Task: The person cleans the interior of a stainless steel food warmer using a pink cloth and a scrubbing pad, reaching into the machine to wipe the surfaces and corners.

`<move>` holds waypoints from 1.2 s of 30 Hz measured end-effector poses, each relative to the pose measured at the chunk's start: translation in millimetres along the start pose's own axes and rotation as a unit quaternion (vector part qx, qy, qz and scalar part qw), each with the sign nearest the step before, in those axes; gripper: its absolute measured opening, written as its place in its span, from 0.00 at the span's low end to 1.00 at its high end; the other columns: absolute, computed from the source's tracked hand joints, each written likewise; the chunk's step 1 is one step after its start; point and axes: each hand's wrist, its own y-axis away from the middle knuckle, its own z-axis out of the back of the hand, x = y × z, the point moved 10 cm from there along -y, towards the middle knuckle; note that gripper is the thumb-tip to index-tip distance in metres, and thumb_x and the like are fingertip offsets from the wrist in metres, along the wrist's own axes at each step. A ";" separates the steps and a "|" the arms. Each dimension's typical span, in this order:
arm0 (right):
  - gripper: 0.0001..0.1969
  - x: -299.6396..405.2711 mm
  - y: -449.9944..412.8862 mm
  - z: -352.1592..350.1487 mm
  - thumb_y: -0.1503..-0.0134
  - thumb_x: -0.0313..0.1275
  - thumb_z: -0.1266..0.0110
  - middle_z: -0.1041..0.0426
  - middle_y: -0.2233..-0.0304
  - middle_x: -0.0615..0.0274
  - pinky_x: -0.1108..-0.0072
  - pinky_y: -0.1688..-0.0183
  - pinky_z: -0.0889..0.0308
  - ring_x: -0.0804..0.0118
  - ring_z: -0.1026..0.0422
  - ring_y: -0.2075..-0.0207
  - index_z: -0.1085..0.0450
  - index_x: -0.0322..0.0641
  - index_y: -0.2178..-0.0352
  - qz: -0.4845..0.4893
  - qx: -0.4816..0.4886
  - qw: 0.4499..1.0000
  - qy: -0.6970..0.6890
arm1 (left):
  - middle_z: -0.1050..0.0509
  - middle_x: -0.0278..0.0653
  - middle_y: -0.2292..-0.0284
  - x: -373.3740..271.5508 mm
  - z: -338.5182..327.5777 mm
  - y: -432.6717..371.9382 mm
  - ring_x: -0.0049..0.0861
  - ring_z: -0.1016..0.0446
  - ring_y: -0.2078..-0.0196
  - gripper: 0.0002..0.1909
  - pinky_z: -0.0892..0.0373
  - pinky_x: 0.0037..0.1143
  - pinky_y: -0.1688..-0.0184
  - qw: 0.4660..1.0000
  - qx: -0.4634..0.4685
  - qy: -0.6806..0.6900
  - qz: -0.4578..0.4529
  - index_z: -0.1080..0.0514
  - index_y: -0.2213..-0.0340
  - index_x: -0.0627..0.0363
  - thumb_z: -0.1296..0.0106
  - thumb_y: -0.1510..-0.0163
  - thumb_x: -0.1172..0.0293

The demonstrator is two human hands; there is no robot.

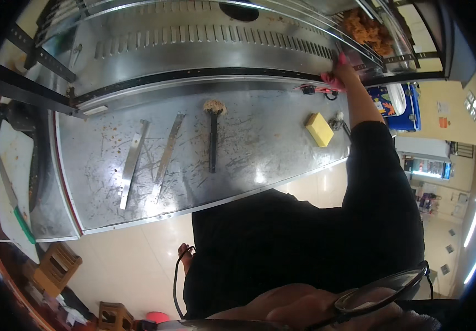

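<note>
At the right front corner of a steel display cabinet (221, 53), my right hand (345, 73) grips a pink cloth (331, 82) against the edge near the wire rack. Just below that hand is a red strip with a black knob (308, 89). My left hand (185, 254) hangs low by my side, partly hidden behind my dark clothing; its fingers are too small to read. On the scratched steel counter (246, 145) before me lie two metal strips (132, 165) (168, 155), a black-handled brush (213, 136) with worn bristles, and a yellow sponge (319, 129).
Fried food (366, 31) sits at the cabinet's upper right. On the left, a green-handled knife (22, 223) lies on a white cutting board (14, 153). A blue cooler box (408, 109) stands beyond my right arm. Brown crates (58, 267) are on the floor at lower left.
</note>
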 end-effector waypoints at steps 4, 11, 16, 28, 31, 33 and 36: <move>0.15 -27.3 113.5 -40.0 0.53 0.33 0.53 0.33 0.63 0.55 0.64 0.68 0.32 0.59 0.31 0.64 0.34 0.40 0.63 0.015 0.242 0.941 -0.237 | 0.31 0.43 0.75 -31.0 11.6 -3.3 0.37 0.31 0.70 0.14 0.33 0.28 0.67 0.999 0.017 -0.025 -0.024 0.36 0.68 0.63 0.48 0.56 0.68; 0.14 -233.5 309.5 -97.2 0.50 0.34 0.51 0.32 0.72 0.58 0.66 0.71 0.29 0.66 0.34 0.78 0.34 0.37 0.63 -0.119 0.297 0.850 -0.418 | 0.31 0.43 0.75 -95.6 11.3 -13.8 0.37 0.31 0.70 0.14 0.33 0.28 0.67 0.991 0.069 -0.092 -0.067 0.36 0.68 0.63 0.48 0.56 0.68; 0.18 -254.8 402.9 -73.2 0.43 0.38 0.64 0.30 0.71 0.59 0.71 0.66 0.30 0.61 0.30 0.71 0.36 0.36 0.60 -0.149 0.160 0.612 -0.760 | 0.31 0.43 0.75 -154.7 16.4 -17.2 0.36 0.31 0.70 0.14 0.33 0.28 0.67 0.979 0.090 -0.145 -0.107 0.36 0.68 0.63 0.48 0.56 0.68; 0.15 -371.6 527.3 -209.9 0.42 0.35 0.63 0.28 0.70 0.59 0.70 0.69 0.31 0.60 0.28 0.70 0.34 0.38 0.61 -0.341 0.101 0.566 -0.744 | 0.31 0.42 0.75 -267.2 21.6 24.7 0.36 0.31 0.70 0.14 0.34 0.28 0.67 0.936 0.112 -0.282 -0.180 0.35 0.68 0.62 0.48 0.55 0.67; 0.16 -411.3 527.6 -252.0 0.42 0.35 0.65 0.28 0.68 0.60 0.72 0.68 0.32 0.62 0.28 0.67 0.34 0.37 0.60 -0.344 0.127 0.616 -0.697 | 0.31 0.42 0.75 -281.2 38.7 39.5 0.36 0.31 0.70 0.14 0.34 0.28 0.66 0.929 0.099 -0.302 -0.190 0.35 0.69 0.62 0.49 0.55 0.67; 0.15 -494.7 490.8 -263.8 0.43 0.35 0.62 0.28 0.68 0.58 0.75 0.68 0.33 0.64 0.29 0.68 0.33 0.36 0.62 -0.257 0.125 0.856 -0.431 | 0.31 0.42 0.75 -260.6 34.3 31.4 0.36 0.31 0.70 0.13 0.34 0.28 0.66 0.933 0.113 -0.300 -0.163 0.35 0.69 0.62 0.49 0.55 0.67; 0.16 -458.5 442.4 -223.8 0.46 0.38 0.54 0.28 0.72 0.60 0.80 0.67 0.34 0.69 0.30 0.69 0.33 0.37 0.62 -0.267 0.011 0.930 -0.252 | 0.31 0.42 0.75 -277.8 41.7 46.5 0.35 0.31 0.70 0.13 0.34 0.28 0.66 0.925 0.092 -0.318 -0.186 0.35 0.69 0.62 0.49 0.55 0.66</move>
